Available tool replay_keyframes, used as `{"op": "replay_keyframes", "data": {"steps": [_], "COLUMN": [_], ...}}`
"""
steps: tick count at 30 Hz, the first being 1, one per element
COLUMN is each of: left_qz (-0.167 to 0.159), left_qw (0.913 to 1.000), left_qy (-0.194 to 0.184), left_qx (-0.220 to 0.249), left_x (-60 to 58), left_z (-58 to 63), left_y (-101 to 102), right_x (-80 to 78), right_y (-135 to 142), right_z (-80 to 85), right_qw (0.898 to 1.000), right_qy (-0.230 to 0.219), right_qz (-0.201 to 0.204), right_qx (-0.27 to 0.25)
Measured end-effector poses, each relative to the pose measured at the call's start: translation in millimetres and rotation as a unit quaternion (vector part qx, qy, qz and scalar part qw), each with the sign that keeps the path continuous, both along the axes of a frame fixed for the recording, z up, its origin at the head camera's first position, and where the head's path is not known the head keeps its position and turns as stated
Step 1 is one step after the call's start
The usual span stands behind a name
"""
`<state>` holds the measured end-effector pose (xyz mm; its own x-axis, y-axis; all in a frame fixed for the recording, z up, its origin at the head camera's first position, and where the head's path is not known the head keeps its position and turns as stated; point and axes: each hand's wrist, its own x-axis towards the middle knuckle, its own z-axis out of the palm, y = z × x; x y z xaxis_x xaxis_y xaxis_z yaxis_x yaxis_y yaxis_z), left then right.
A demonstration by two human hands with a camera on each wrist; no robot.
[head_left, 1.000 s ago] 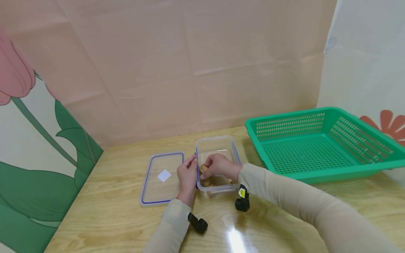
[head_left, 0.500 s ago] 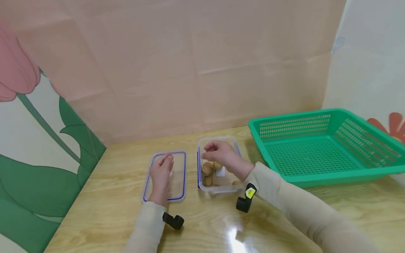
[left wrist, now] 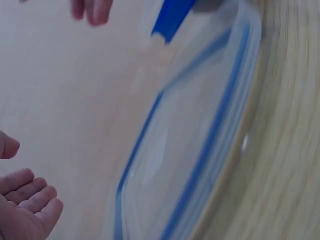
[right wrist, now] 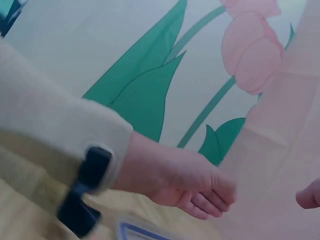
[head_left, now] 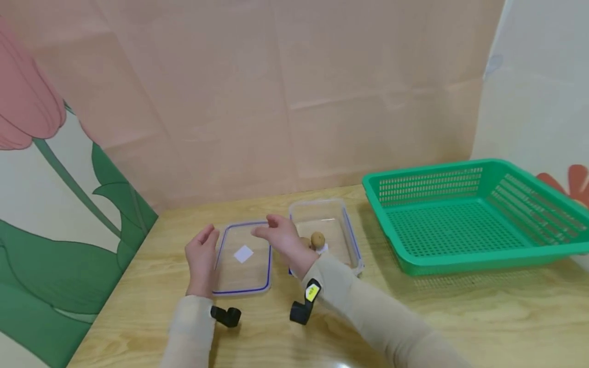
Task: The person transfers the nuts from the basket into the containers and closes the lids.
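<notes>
In the head view my left hand (head_left: 201,258) is raised at the left edge of a clear lid (head_left: 244,278) with a blue seal, its fingers loosely bent around nothing. My right hand (head_left: 282,236) hovers between the lid and a clear plastic food container (head_left: 338,232), thumb and fingers apart and holding nothing. Brown walnuts (head_left: 317,240) lie inside the container, partly hidden by my right wrist. The left wrist view shows the lid (left wrist: 165,155) lying flat, with my left hand (left wrist: 27,207) beside it. From the right wrist view, my left hand (right wrist: 187,182) appears relaxed and holds nothing.
A large green plastic basket (head_left: 460,225) stands on the right of the wooden table (head_left: 152,276). Behind the table rises a pinkish covering (head_left: 221,102), with a flower-painted panel (head_left: 37,204) at the left. A white label (head_left: 243,254) shows on the lid.
The left hand left the container's edge and moved left past the lid. The right hand came up out of the container, away from the walnuts, and swung left toward the lid.
</notes>
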<state>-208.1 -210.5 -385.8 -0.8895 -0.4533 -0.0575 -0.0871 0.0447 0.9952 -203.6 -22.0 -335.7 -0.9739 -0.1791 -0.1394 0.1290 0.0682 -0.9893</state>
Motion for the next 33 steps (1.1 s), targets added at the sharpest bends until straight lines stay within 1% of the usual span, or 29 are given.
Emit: {"op": "replay_keyframes", "data": {"steps": [3, 6, 8, 11, 14, 17, 18, 19, 21, 24, 26, 31, 33], "left_qz": [-0.017, -0.042, -0.055, -0.064, -0.058, -0.054, -0.055, -0.062, -0.063, -0.062, -0.05, -0.007, 0.003], "left_qw": [0.9984, 0.9939, 0.9904, 0.987, 0.9917, 0.9944, 0.9944, 0.993, 0.9918, 0.9905, 0.9907, 0.9924, 0.9923], "left_qy": [-0.037, -0.075, -0.089, -0.098, -0.088, -0.091, -0.088, -0.096, -0.101, -0.105, -0.107, -0.105, -0.106], "left_qx": [-0.04, -0.069, -0.091, -0.11, -0.072, -0.004, 0.019, 0.027, 0.048, 0.063, 0.069, 0.064, 0.064], "left_x": [-0.6, 2.2, 3.0, 3.9, 4.2, 3.5, 3.0, 2.7, 1.8, 0.3, -1.1, -3.3, -3.3], "left_z": [-3.5, -6.0, -7.7, -13.6, -23.0, -28.8, -29.8, -29.3, -27.7, -27.1, -28.4, -35.1, -37.2], "left_y": [-14, -23, -29, -35, -39, -36, -34, -33, -29, -26, -26, -28, -28], "right_x": [3.7, 9.3, 10.6, 9.7, 8.0, 7.0, 7.1, 7.1, 6.9, 6.6, 5.9, 3.2, 2.4], "right_y": [-12, -26, -33, -40, -41, -42, -42, -42, -44, -45, -46, -46, -46], "right_z": [-10.6, -22.8, -29.9, -40.5, -53.1, -66.0, -69.5, -71.9, -76.2, -79.3, -80.3, -81.7, -82.9], "right_qw": [1.0, 0.999, 0.998, 0.995, 0.991, 0.988, 0.987, 0.986, 0.985, 0.984, 0.983, 0.98, 0.977], "right_qy": [-0.008, -0.036, -0.054, -0.059, -0.042, -0.026, -0.022, -0.018, -0.021, -0.025, -0.024, 0.007, 0.01], "right_qz": [-0.009, -0.023, -0.041, -0.082, -0.123, -0.153, -0.16, -0.166, -0.173, -0.175, -0.176, -0.199, -0.211], "right_qx": [-0.003, -0.004, -0.011, -0.009, 0.012, 0.018, 0.017, 0.015, -0.009, -0.031, -0.038, 0.01, 0.02]}}
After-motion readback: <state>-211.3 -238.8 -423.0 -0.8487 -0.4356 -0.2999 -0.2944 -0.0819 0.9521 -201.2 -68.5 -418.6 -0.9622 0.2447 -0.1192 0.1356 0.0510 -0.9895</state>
